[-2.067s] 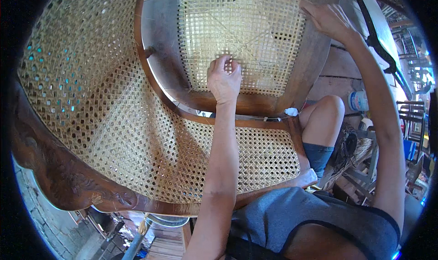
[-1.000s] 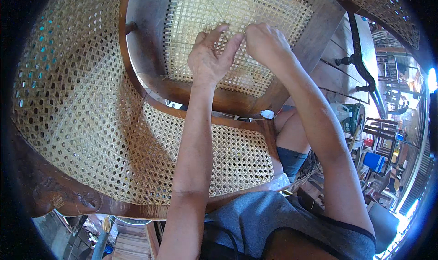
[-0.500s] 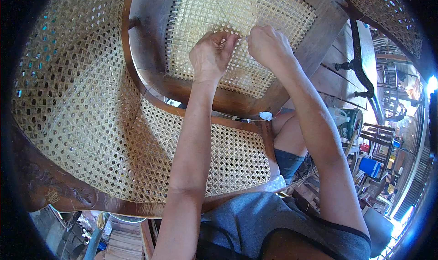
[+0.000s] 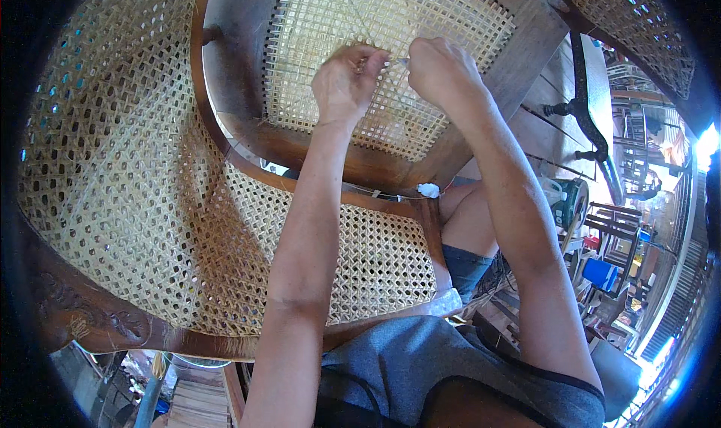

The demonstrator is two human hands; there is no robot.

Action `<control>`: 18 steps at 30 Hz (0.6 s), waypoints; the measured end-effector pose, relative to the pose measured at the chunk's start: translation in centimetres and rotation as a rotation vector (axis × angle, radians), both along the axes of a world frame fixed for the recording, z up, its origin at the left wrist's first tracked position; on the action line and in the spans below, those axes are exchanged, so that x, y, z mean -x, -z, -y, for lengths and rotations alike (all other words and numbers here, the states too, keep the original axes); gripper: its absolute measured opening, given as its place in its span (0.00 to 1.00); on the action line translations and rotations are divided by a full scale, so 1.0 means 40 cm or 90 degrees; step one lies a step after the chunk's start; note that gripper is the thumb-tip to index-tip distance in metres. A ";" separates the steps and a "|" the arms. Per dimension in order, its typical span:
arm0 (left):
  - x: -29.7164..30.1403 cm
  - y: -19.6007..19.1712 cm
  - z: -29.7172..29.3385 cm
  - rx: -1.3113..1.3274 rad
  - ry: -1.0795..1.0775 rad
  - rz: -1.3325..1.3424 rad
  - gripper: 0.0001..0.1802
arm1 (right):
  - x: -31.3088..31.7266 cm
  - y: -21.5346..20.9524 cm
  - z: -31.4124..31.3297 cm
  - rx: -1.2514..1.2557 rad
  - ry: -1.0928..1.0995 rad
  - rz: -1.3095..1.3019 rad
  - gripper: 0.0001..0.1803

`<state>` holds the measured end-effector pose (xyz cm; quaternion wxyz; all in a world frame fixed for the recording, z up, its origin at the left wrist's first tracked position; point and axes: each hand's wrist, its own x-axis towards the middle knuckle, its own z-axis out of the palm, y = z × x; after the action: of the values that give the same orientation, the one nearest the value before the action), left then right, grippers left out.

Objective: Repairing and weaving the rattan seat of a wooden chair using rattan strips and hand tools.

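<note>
A cane seat panel (image 4: 315,22), woven in an open grid, is set in a dark wooden frame (image 4: 233,52) in front of me. My left hand (image 4: 347,86) rests over the weave, its thumb and forefinger pinched together; what lies in the pinch is too small to make out. Just to its right, my right hand (image 4: 444,71) is curled closed around a thin pale pointed piece (image 4: 403,62), whose tip sticks out toward my left fingertips. The rest of that piece is hidden in my fist.
A curved cane backrest (image 4: 135,180) with a carved wooden rim (image 4: 98,319) spreads across the left and under my forearms. A white wad (image 4: 428,190) sits by the frame's lower edge. Further right are a dark metal leg (image 4: 586,120), a green machine (image 4: 572,203) and a blue box (image 4: 601,274).
The view has shifted slightly, so the chair appears a little further left. My hands stay close together over the weave, and the pale tip at my right hand shows more clearly.
</note>
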<state>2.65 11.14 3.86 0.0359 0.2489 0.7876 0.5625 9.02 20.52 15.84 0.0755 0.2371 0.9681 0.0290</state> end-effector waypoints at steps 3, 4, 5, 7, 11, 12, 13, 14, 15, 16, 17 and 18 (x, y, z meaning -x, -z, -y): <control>-0.007 -0.004 -0.014 0.043 0.027 -0.014 0.12 | 0.011 -0.011 -0.003 0.010 0.026 0.061 0.11; -0.007 -0.005 -0.015 0.053 0.025 0.001 0.12 | 0.013 -0.012 -0.006 0.016 0.050 0.086 0.12; -0.009 -0.006 -0.015 0.053 0.029 0.008 0.13 | 0.014 -0.010 -0.009 0.023 0.075 0.113 0.12; -0.010 -0.010 -0.009 -0.001 0.043 0.074 0.13 | 0.010 -0.003 -0.014 0.023 0.076 0.089 0.13; -0.014 -0.029 0.001 -0.492 0.009 0.388 0.09 | -0.010 0.021 -0.023 0.042 0.067 0.027 0.22; -0.014 -0.032 0.018 -0.630 -0.015 0.624 0.08 | -0.012 0.025 -0.024 0.046 0.078 0.016 0.22; -0.015 -0.038 0.027 -0.599 -0.023 0.635 0.08 | -0.014 0.025 -0.025 0.043 0.065 0.020 0.22; -0.012 -0.042 0.036 -0.694 0.013 0.711 0.08 | -0.015 0.021 -0.027 0.027 0.056 0.024 0.22; -0.006 -0.046 0.040 -0.814 0.080 0.763 0.08 | -0.016 0.012 -0.031 0.041 0.059 0.008 0.22; -0.004 -0.049 0.045 -0.718 0.046 0.705 0.09 | -0.020 -0.001 -0.034 0.026 0.038 0.024 0.22; -0.006 -0.051 0.044 -0.709 0.059 0.709 0.09 | -0.024 -0.014 -0.035 0.029 0.019 0.059 0.21; -0.010 -0.053 0.040 -0.518 0.051 0.534 0.10 | -0.032 -0.034 -0.044 0.011 0.026 0.034 0.21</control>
<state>3.04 9.52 6.00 0.2673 0.0287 0.4171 0.8682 10.31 22.27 17.19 0.1039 0.2554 0.9609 0.0255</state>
